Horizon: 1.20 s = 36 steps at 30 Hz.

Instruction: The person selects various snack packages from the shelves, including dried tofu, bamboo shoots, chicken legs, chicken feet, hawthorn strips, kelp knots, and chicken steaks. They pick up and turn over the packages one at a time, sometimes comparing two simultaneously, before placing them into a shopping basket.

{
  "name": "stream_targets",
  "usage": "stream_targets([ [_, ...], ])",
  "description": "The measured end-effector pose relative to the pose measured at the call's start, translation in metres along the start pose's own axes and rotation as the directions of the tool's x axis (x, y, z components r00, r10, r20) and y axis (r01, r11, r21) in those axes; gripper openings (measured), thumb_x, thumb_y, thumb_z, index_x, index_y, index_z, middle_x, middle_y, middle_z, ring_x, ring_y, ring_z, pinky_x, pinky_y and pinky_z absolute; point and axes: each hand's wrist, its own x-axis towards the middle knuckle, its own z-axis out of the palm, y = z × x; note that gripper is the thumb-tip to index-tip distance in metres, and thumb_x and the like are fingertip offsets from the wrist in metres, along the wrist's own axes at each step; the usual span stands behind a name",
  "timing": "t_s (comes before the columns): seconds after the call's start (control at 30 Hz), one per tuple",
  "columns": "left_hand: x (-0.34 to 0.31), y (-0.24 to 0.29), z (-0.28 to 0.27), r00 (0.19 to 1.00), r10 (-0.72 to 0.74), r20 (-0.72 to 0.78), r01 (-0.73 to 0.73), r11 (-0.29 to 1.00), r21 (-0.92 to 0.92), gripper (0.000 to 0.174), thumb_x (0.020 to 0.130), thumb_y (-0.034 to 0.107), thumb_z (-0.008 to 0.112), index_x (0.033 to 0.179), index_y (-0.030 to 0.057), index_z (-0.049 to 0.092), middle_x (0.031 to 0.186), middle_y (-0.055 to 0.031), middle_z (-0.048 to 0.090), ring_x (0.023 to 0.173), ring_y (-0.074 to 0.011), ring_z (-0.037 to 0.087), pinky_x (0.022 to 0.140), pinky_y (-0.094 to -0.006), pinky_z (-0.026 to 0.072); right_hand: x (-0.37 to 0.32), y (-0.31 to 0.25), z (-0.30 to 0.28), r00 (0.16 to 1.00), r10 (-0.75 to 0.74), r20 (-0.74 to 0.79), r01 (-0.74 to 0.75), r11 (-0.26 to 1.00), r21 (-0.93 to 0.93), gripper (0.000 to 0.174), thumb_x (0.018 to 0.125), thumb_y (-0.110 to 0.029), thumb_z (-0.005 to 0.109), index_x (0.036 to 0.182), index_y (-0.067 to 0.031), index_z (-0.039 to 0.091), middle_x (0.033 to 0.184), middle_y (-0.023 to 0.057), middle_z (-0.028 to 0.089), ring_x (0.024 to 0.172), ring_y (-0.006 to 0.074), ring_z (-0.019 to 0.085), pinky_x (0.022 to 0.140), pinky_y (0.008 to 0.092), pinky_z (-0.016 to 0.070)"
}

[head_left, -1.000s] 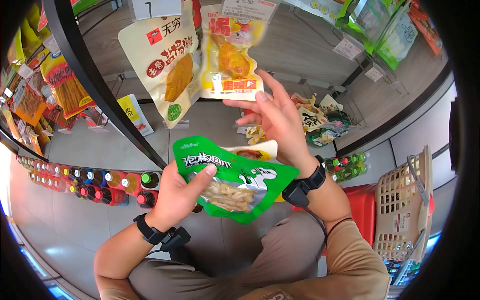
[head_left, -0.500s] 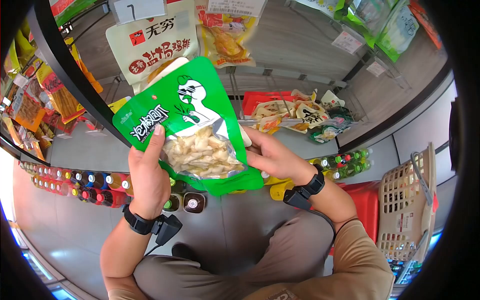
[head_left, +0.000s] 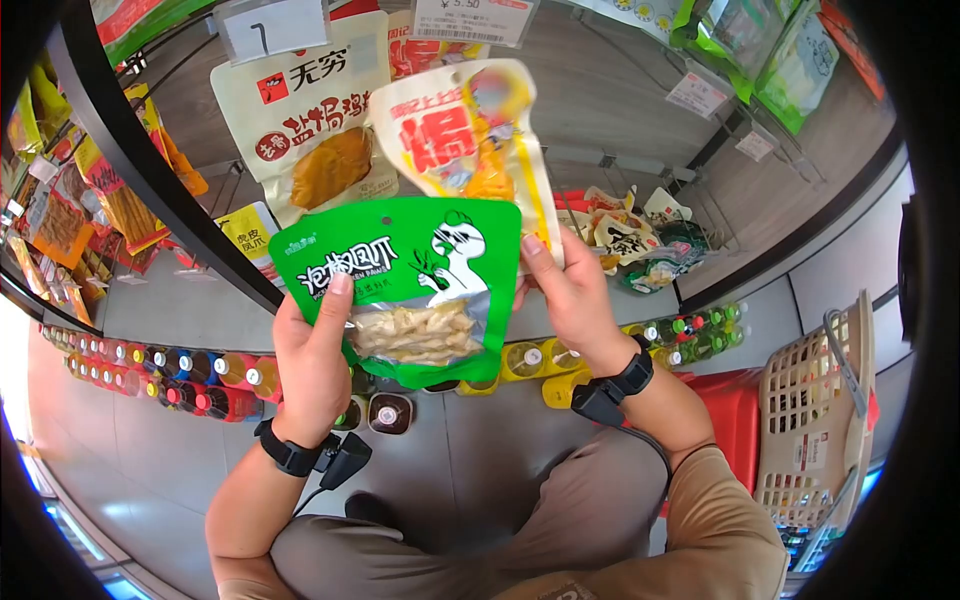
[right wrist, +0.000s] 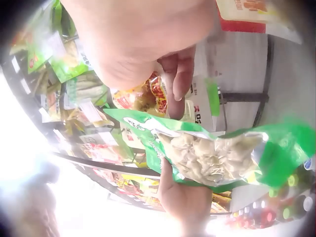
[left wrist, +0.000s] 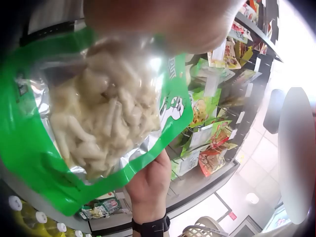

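Note:
My left hand [head_left: 313, 355] holds a green packet of pickled chicken feet [head_left: 420, 335] by its left edge, thumb on the front and fingers behind. A clear window shows the pale pieces inside. In my right hand [head_left: 578, 300] is a cream packet with red lettering and a yellow edge [head_left: 430, 145], pinched near its lower right corner. It stands tilted behind the green packet, which covers its lower part. The left wrist view shows the green packet [left wrist: 173, 103] up close. My left hand [right wrist: 185, 202] supports that packet from below in the right wrist view.
A cream chicken packet [head_left: 330, 170] hangs at the rack's front, beneath price tags [head_left: 475, 20]. Several packets [head_left: 635, 235] lie on the shelf to the right. Bottles [head_left: 230, 370] line the floor. A beige basket [head_left: 810, 420] stands at the right, beside a red stool-like object [head_left: 720, 415].
The right hand came down from the hanging packets to the green packet. A cream packet now shows above it in the right hand. The green packet rose, tilted, then levelled and lowered slightly.

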Motion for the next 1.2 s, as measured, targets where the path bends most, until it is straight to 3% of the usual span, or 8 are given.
stream_targets([
  [0.27,-0.009,0.004,0.001,0.992,-0.039,0.117,0.03,0.997,0.076,0.026,0.107,0.016,0.064,0.126,-0.0015,0.067,0.122,-0.0071,0.073,0.11,-0.0148,0.067,0.102,-0.0329,0.0487,-0.003,-0.012,0.017,0.979,-0.153,-0.131,0.146,0.987,-0.064,0.029,0.113,-0.023,0.055,0.13,-0.0012,0.064,0.102,0.0002,0.07,0.088,0.0041,0.063,0.078,0.0233,0.0518],
  [0.7,-0.01,0.008,0.001,0.992,-0.005,0.13,-0.006,0.996,0.084,0.025,0.108,0.018,0.065,0.123,-0.0012,0.069,0.116,-0.0048,0.074,0.103,-0.0104,0.066,0.094,-0.029,0.0513,-0.005,-0.036,0.023,0.993,-0.072,-0.092,0.07,0.997,-0.025,0.035,0.113,-0.022,0.056,0.14,0.0,0.059,0.122,0.0039,0.07,0.106,0.0065,0.064,0.091,0.0253,0.0526],
  [0.77,-0.01,0.012,-0.001,0.99,-0.017,0.137,0.005,0.996,0.09,0.025,0.106,0.016,0.065,0.125,-0.0007,0.067,0.122,-0.0073,0.073,0.111,-0.0162,0.067,0.102,-0.0337,0.0488,-0.006,-0.041,0.023,0.999,-0.024,-0.048,0.025,1.0,0.01,0.039,0.113,-0.024,0.055,0.144,0.0004,0.056,0.13,0.0058,0.068,0.112,0.0088,0.064,0.095,0.0273,0.0527],
  [0.9,-0.011,0.018,-0.001,0.991,0.018,0.133,-0.028,0.997,0.073,0.026,0.106,0.016,0.065,0.125,-0.0009,0.067,0.123,-0.0076,0.073,0.111,-0.0168,0.067,0.102,-0.034,0.0488,-0.003,-0.044,0.026,1.0,-0.005,-0.031,0.005,1.0,0.013,0.046,0.114,-0.025,0.053,0.152,0.0003,0.047,0.139,0.0089,0.065,0.117,0.0124,0.065,0.098,0.0305,0.0525],
  [1.0,-0.012,0.02,-0.001,0.99,0.03,0.137,-0.039,0.997,0.06,0.025,0.106,0.015,0.064,0.125,-0.0012,0.066,0.123,-0.0075,0.073,0.112,-0.0167,0.067,0.102,-0.034,0.049,0.001,-0.036,0.026,0.999,-0.002,0.04,-0.008,0.971,0.237,0.052,0.114,-0.026,0.05,0.158,-0.0002,0.037,0.145,0.0119,0.061,0.117,0.0153,0.066,0.099,0.033,0.0528],
  [1.07,-0.011,0.018,-0.001,0.993,0.038,0.115,-0.043,0.998,0.042,0.025,0.107,0.017,0.062,0.124,-0.0012,0.067,0.123,-0.0076,0.073,0.112,-0.0165,0.067,0.102,-0.0343,0.0495,0.003,-0.025,0.012,0.989,0.104,0.106,-0.116,0.987,0.114,0.056,0.114,-0.026,0.049,0.161,-0.0028,0.029,0.149,0.0126,0.059,0.116,0.0171,0.066,0.097,0.0341,0.0535],
  [1.13,-0.011,0.019,0.003,0.997,0.028,0.078,-0.03,0.999,0.019,0.026,0.108,0.018,0.06,0.125,-0.0011,0.066,0.122,-0.0077,0.072,0.111,-0.0164,0.067,0.101,-0.0344,0.0496,-0.001,-0.015,0.001,0.989,0.099,0.11,-0.1,0.995,0.01,0.053,0.115,-0.029,0.047,0.16,-0.0047,0.036,0.148,0.0112,0.06,0.117,0.0164,0.066,0.096,0.0339,0.0539],
  [1.2,-0.015,0.022,0.0,0.999,0.005,0.036,-0.005,1.0,-0.006,0.027,0.109,0.019,0.059,0.126,-0.0009,0.066,0.122,-0.0077,0.072,0.11,-0.0163,0.067,0.101,-0.0344,0.0498,-0.014,-0.017,0.0,0.916,0.268,0.299,-0.234,0.961,-0.146,0.051,0.115,-0.034,0.044,0.157,-0.0048,0.044,0.147,0.0099,0.06,0.116,0.0158,0.065,0.095,0.0346,0.0541],
])
